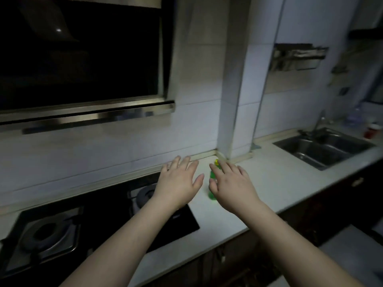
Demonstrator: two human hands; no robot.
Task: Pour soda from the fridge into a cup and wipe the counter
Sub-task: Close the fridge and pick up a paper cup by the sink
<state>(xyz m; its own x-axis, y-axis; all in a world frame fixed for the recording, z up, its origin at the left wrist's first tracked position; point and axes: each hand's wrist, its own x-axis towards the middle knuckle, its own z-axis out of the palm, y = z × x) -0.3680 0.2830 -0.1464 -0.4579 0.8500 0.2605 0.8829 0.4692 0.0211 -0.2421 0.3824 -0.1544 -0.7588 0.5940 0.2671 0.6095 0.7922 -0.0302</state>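
A green soda bottle (211, 187) with a yellow cap stands on the white counter (275, 183), mostly hidden behind my right hand (232, 183). That hand hovers in front of the bottle with fingers spread, holding nothing. My left hand (179, 181) is stretched out flat just left of the bottle, fingers apart, over the counter's edge by the stove. No cup or cloth shows near my hands.
A black gas stove (99, 222) with two burners sits to the left under a range hood (83, 59). A tiled pillar (234, 90) juts out behind the bottle. At the right, a steel double sink (323, 148) with a tap, a red container (372, 130) beyond it.
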